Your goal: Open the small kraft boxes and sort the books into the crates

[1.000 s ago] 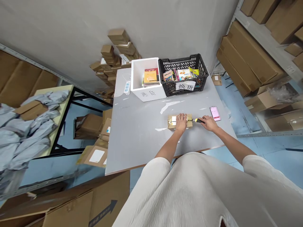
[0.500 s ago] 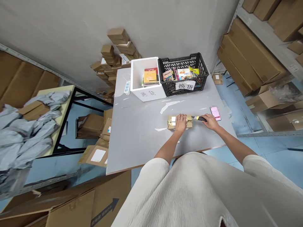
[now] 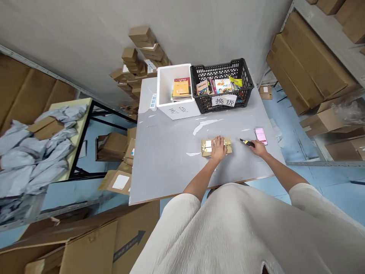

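Note:
A small brown taped parcel [image 3: 207, 148] with a white label lies on the grey table [image 3: 165, 160] near its front edge. My left hand [image 3: 218, 149] rests on top of the parcel, its fingers over the upper face and the thumb at the right part. To the right, my right hand [image 3: 259, 147] is closed round the handle of a black and yellow utility knife [image 3: 247, 142]. The blade end points left, apart from the parcel. Just beyond my right hand lies a phone [image 3: 261, 136] with a pink screen.
Behind the parcel stand a white foam box [image 3: 179, 111] and a black crate [image 3: 225, 106], both holding books. A power strip [image 3: 153, 102] lies left of the box. Grey bags [image 3: 42, 152] cover a side table at the left; cartons [image 3: 308, 64] fill the right shelf.
My right hand has moved right with the knife, whose tip is now away from the parcel. My left hand stays on the parcel. The view has shifted slightly.

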`<state>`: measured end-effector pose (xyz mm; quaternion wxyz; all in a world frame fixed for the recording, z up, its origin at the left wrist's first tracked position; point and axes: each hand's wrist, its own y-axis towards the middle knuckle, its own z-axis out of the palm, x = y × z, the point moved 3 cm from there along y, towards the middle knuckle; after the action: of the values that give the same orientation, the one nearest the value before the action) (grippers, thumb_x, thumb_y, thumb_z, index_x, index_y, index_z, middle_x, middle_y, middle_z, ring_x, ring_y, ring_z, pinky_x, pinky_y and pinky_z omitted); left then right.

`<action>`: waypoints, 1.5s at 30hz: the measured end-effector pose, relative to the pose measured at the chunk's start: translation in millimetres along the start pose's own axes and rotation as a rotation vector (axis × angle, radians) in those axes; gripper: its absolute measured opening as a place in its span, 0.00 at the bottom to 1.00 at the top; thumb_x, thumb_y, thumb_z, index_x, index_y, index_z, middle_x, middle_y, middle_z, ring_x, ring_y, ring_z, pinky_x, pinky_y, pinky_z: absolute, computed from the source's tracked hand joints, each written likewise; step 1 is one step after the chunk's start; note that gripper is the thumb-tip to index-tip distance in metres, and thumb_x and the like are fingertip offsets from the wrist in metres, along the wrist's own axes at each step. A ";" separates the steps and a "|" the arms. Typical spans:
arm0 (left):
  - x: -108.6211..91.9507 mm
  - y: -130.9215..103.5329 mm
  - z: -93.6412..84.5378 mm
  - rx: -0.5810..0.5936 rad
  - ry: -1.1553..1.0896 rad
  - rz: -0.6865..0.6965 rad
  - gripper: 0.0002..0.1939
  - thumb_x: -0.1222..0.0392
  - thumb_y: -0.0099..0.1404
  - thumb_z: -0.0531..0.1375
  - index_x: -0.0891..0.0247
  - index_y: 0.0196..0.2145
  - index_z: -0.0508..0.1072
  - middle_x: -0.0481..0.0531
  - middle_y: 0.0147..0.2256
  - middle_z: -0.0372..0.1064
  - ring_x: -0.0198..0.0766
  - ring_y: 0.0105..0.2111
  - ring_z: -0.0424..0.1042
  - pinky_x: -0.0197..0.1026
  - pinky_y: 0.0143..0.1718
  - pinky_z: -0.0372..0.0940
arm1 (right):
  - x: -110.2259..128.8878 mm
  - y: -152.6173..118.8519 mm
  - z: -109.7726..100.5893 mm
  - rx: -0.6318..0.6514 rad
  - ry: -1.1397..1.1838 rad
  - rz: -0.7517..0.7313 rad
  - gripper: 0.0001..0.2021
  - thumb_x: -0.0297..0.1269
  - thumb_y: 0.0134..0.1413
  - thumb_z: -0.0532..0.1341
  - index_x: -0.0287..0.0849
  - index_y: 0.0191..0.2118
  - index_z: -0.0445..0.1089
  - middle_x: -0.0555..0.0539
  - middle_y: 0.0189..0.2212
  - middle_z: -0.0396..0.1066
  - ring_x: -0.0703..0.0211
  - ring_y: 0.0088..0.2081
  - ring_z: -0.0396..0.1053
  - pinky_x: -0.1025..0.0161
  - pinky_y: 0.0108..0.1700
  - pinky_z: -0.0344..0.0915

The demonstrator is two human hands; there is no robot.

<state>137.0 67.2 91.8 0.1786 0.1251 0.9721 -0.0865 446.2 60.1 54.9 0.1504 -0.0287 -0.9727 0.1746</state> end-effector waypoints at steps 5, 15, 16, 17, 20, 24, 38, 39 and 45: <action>8.3 -12.2 -14.5 0.005 -0.010 0.019 0.34 0.55 0.77 0.52 0.59 0.78 0.57 0.63 0.79 0.49 0.55 0.80 0.45 0.66 0.79 0.39 | -26.4 26.1 9.6 0.034 -0.088 0.032 0.22 0.39 0.68 0.58 0.41 0.63 0.75 0.34 0.58 0.75 0.40 0.58 0.71 0.43 0.66 0.58; 39.1 -42.3 -28.8 -0.009 0.054 -0.119 0.31 0.57 0.78 0.51 0.56 0.76 0.60 0.61 0.78 0.52 0.52 0.80 0.47 0.64 0.79 0.41 | -14.0 43.5 30.6 0.006 -0.158 0.044 0.21 0.43 0.67 0.57 0.40 0.58 0.77 0.29 0.57 0.72 0.31 0.61 0.63 0.36 0.63 0.55; 40.3 -43.1 -28.9 -0.014 0.051 -0.120 0.31 0.57 0.78 0.50 0.56 0.76 0.61 0.62 0.78 0.52 0.52 0.79 0.47 0.64 0.79 0.41 | -8.8 42.3 33.2 0.020 -0.166 0.046 0.20 0.43 0.67 0.58 0.39 0.57 0.77 0.29 0.57 0.72 0.31 0.60 0.64 0.37 0.62 0.57; 41.5 -43.6 -29.2 -0.019 0.048 -0.123 0.30 0.57 0.78 0.49 0.57 0.75 0.61 0.62 0.78 0.51 0.51 0.79 0.47 0.63 0.79 0.41 | -4.0 41.1 35.8 0.034 -0.171 0.052 0.20 0.44 0.67 0.58 0.39 0.56 0.77 0.29 0.56 0.73 0.31 0.60 0.64 0.38 0.61 0.57; 45.6 -44.9 -30.9 -0.033 0.040 -0.138 0.30 0.58 0.78 0.48 0.57 0.75 0.60 0.63 0.78 0.51 0.51 0.79 0.48 0.64 0.78 0.43 | 6.0 37.5 42.5 0.049 -0.172 0.070 0.20 0.43 0.66 0.59 0.39 0.57 0.76 0.29 0.55 0.74 0.31 0.59 0.65 0.39 0.60 0.59; 55.0 -48.4 -33.3 -0.044 0.037 -0.170 0.32 0.59 0.78 0.49 0.56 0.76 0.59 0.64 0.77 0.53 0.52 0.79 0.48 0.65 0.77 0.45 | 12.8 32.4 45.5 0.043 -0.162 0.090 0.21 0.44 0.66 0.61 0.39 0.59 0.74 0.29 0.57 0.73 0.31 0.60 0.67 0.39 0.60 0.59; 95.2 -39.8 -35.5 -0.134 -0.225 -0.316 0.42 0.63 0.68 0.57 0.62 0.77 0.54 0.68 0.68 0.65 0.57 0.68 0.66 0.60 0.69 0.62 | 138.4 6.0 8.9 -0.045 0.621 -0.256 0.36 0.34 0.57 0.60 0.48 0.72 0.64 0.39 0.64 0.74 0.52 0.49 0.78 0.52 0.53 0.78; 94.6 -39.2 -36.6 -0.131 -0.242 -0.289 0.42 0.62 0.68 0.58 0.62 0.78 0.54 0.68 0.68 0.65 0.56 0.68 0.67 0.60 0.70 0.61 | 140.1 4.0 6.7 -0.066 0.612 -0.243 0.35 0.34 0.57 0.60 0.47 0.72 0.65 0.39 0.64 0.74 0.51 0.49 0.78 0.52 0.54 0.78; 95.9 -44.7 -35.8 -0.106 -0.275 -0.155 0.49 0.59 0.68 0.61 0.58 0.81 0.46 0.63 0.74 0.59 0.56 0.70 0.64 0.58 0.70 0.62 | 125.9 0.0 -0.4 -0.140 0.605 -0.090 0.29 0.41 0.61 0.62 0.47 0.68 0.68 0.41 0.53 0.81 0.50 0.44 0.79 0.49 0.53 0.77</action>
<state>26.3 52.5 95.0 0.3092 0.0269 0.9484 -0.0648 326.3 73.9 90.8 0.4383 -0.0463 -0.8937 0.0838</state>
